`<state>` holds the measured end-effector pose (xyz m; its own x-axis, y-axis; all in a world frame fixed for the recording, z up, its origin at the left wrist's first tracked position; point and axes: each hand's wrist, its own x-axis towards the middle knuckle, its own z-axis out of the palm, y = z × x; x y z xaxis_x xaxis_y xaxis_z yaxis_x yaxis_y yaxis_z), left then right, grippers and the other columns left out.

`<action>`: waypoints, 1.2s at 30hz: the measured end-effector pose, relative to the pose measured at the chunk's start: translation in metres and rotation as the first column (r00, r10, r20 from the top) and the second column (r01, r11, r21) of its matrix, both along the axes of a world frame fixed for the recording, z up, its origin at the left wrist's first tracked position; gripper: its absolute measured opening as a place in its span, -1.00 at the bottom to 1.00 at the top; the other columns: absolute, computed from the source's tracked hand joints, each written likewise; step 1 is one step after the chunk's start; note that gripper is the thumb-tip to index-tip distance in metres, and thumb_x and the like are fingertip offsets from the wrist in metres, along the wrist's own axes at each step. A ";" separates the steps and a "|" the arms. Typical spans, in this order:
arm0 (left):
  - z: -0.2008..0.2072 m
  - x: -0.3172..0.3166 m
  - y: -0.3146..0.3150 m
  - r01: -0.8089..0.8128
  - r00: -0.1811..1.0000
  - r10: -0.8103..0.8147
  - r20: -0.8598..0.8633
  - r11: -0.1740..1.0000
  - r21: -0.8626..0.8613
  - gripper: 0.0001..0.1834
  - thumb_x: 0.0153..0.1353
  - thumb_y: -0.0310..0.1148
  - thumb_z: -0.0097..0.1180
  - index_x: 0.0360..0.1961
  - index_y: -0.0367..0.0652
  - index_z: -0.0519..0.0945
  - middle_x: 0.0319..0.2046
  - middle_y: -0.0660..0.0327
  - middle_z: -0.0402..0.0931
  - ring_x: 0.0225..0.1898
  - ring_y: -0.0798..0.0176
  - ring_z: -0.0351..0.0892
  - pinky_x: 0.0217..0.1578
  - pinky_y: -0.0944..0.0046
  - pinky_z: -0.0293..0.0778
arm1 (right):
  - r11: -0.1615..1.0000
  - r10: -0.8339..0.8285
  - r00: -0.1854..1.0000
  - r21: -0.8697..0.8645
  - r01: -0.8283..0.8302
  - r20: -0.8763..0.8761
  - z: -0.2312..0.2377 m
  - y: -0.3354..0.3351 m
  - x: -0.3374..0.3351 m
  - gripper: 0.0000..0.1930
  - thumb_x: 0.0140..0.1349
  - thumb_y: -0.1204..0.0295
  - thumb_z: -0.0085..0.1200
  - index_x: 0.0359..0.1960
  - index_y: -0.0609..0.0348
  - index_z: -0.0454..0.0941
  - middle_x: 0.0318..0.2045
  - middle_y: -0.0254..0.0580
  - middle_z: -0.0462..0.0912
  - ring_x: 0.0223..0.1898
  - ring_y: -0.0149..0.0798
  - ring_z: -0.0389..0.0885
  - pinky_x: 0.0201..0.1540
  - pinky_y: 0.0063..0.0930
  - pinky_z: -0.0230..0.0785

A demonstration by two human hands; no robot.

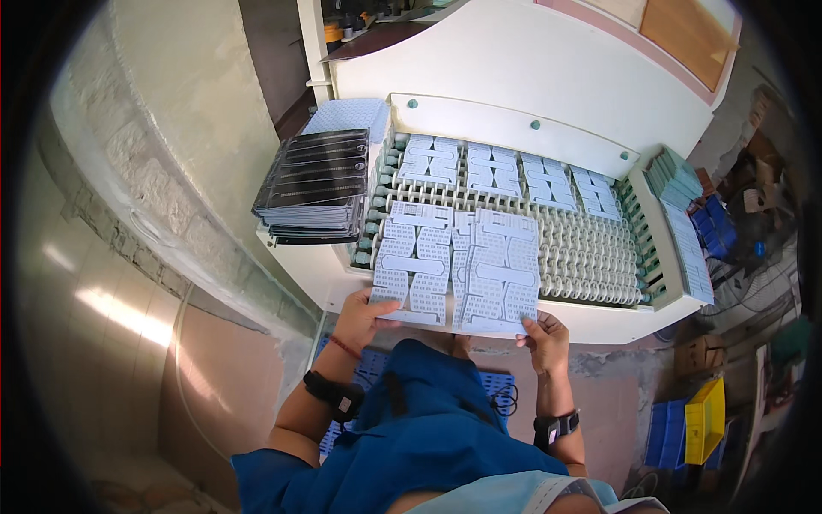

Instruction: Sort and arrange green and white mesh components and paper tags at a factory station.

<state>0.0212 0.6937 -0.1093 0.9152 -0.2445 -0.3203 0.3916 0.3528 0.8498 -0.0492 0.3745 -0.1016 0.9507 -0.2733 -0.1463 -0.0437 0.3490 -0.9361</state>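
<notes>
My left hand point(366, 319) pinches the lower left edge of a pale circuit board panel point(411, 278) with cut-out slots, thumb on top. The panel lies over the near part of a roller conveyor point(591, 261). Just to its right, a second pale circuit board panel point(505, 274) overlaps at least one more beneath it. My right hand point(545, 338) grips this one at its lower right corner, thumb on its face. Farther back on the rollers, a row of similar panels point(494, 171) lies side by side below the machine's white front cover point(514, 128).
A stack of dark panels point(317, 171) rests on the machine's left ledge, with a pale blue textured sheet point(347, 116) behind it. Pale green and white boards point(676, 184) lie along the right ledge. Blue and yellow bins point(705, 420) stand on the floor at right.
</notes>
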 end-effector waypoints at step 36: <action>0.016 0.031 -0.058 -0.706 0.424 -0.743 0.517 0.087 0.703 -0.25 0.02 0.16 0.08 0.15 -0.09 0.37 0.20 -0.03 0.22 0.29 -0.04 0.07 0.24 -0.29 -0.25 | 0.177 -0.448 0.845 -0.897 0.405 0.293 -0.014 -0.286 0.006 -0.65 -0.03 0.35 0.28 -0.27 0.38 0.59 -0.65 -0.22 0.54 -0.65 -0.33 0.47 -0.55 -0.48 0.34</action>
